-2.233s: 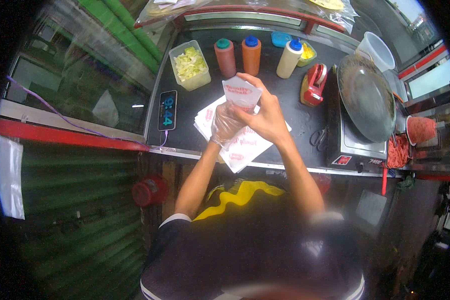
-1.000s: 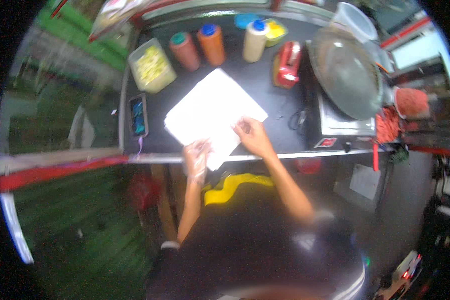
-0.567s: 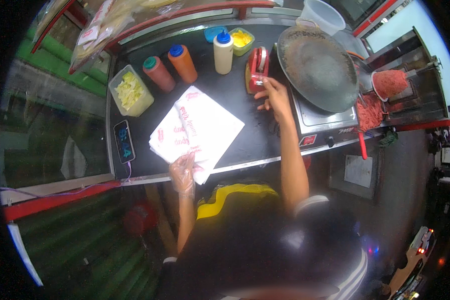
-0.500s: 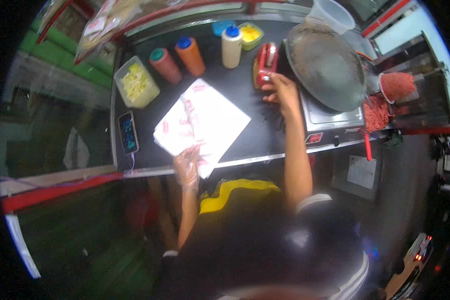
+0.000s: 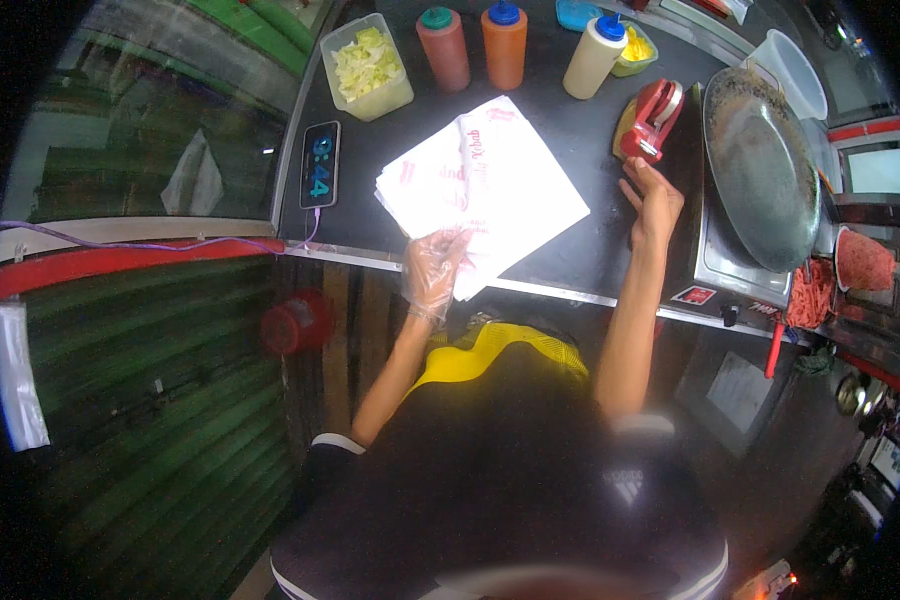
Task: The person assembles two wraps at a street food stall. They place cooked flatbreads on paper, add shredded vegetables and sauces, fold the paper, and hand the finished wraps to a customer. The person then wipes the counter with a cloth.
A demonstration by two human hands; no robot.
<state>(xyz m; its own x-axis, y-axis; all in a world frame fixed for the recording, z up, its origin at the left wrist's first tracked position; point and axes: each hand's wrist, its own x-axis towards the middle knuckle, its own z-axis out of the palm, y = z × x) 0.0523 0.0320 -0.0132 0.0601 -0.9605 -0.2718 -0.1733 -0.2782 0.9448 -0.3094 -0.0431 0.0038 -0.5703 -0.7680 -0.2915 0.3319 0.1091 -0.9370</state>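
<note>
White paper sheets (image 5: 530, 185) with red print lie turned at an angle on the dark counter, their near corner over its front edge. My left hand (image 5: 433, 275), in a clear plastic glove, is closed on the near left edge of the paper, by a folded part on top. My bare right hand (image 5: 655, 210) is just in front of a red tape dispenser (image 5: 650, 120). Its thumb and forefinger look pinched at the dispenser's near end, the other fingers fanned out. Whatever lies between the fingertips is too small to make out.
Behind the paper stand a tub of chopped lettuce (image 5: 368, 80), a red squeeze bottle (image 5: 444, 50), an orange one (image 5: 505, 50) and a cream one (image 5: 595, 60). A phone (image 5: 320, 165) lies left. A large dark pan (image 5: 765, 170) rests on the stove (image 5: 735, 275) at right.
The view has shifted, so the counter sits higher and further right. My right hand has drawn slightly back from the tape dispenser. My left hand stays on the paper.
</note>
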